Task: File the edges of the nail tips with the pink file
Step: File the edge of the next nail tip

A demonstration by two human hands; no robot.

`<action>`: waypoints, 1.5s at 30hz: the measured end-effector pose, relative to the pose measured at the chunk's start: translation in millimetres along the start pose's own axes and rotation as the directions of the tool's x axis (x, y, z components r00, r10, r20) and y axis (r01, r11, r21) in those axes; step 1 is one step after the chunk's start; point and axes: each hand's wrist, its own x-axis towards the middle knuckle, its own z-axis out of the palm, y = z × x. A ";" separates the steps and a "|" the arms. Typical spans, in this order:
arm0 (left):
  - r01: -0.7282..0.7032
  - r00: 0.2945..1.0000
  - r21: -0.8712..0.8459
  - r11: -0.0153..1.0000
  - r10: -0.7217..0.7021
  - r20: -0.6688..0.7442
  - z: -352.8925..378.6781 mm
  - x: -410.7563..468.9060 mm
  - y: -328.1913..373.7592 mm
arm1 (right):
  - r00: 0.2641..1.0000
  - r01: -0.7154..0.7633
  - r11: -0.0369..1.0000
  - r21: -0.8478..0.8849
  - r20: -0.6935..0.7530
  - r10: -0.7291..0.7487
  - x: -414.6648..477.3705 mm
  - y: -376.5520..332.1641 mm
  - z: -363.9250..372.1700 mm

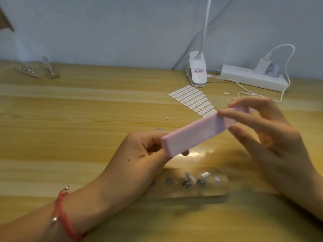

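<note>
Holding pink file above counter: left hand grips near end, right hand pinches far end. Nail tips sit below on clear stand. Filing looks not started.

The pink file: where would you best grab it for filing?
Probably by one short end, pinched between thumb and fingers, coming in from the right, as the right hand does. The pink file is a long flat bar, so an end grip leaves most of its length free for filing.
</note>
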 end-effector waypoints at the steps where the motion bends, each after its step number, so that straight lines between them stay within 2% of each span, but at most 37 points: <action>1: -0.004 1.000 -0.010 1.000 0.004 0.008 0.0 0.2 0.4 | 1.000 -0.006 1.000 0.013 0.005 0.006 0.0 -0.6 -0.5; 5: 0.036 0.999 -0.077 0.996 -0.039 -0.031 1.4 3.3 2.5 | 0.982 0.093 0.994 0.057 0.160 -0.101 -6.2 -5.6 7.4; 9: 0.021 0.999 -0.030 0.999 -0.022 -0.047 0.9 2.7 3.8 | 0.995 -0.044 0.995 0.086 0.097 0.035 2.0 4.5 -1.3; 13: 0.047 0.999 -0.131 0.990 -0.047 0.005 1.3 2.7 9.0 | 0.985 0.052 0.995 0.079 0.160 -0.065 -4.1 -2.9 6.4; 16: 0.029 0.999 -0.046 0.999 -0.030 -0.025 1.6 1.9 6.0 | 0.996 -0.021 0.998 0.062 0.090 0.015 1.1 1.1 0.3; 20: 0.055 0.998 -0.099 0.994 -0.056 -0.006 1.3 2.3 7.5 | 0.981 0.042 0.993 0.113 0.183 -0.062 -5.5 -6.7 7.4; 24: 0.002 1.000 0.018 1.000 -0.002 -0.008 1.3 1.5 5.7 | 0.992 -0.090 0.990 0.111 0.096 0.079 0.3 0.0 0.8; 28: 0.020 1.000 0.000 1.000 -0.020 -0.021 0.4 3.0 5.3 | 0.977 0.026 0.989 0.148 0.207 -0.056 -6.6 -11.9 9.2; 32: 0.024 0.999 0.025 0.999 -0.023 -0.040 0.1 2.1 3.8 | 0.992 -0.082 0.990 0.111 0.109 0.070 -0.3 -3.3 2.4; 36: 0.034 0.999 0.001 0.999 -0.034 -0.036 0.7 3.2 6.3 | 0.979 0.021 0.989 0.149 0.196 -0.050 -6.5 -12.2 9.0; 40: 0.023 0.998 0.020 1.000 -0.022 -0.053 0.6 2.8 4.0 | 0.991 -0.072 0.990 0.121 0.123 0.057 -1.2 -5.2 3.3; 43: 0.029 0.999 -0.009 1.000 -0.030 -0.034 0.5 2.9 5.1 | 0.978 0.010 0.988 0.155 0.206 -0.042 -6.4 -12.6 8.9; 45: 0.027 0.999 -0.013 1.000 -0.027 -0.047 0.6 3.1 4.7 | 0.981 -0.007 0.987 0.163 0.195 -0.025 -4.9 -10.5 7.9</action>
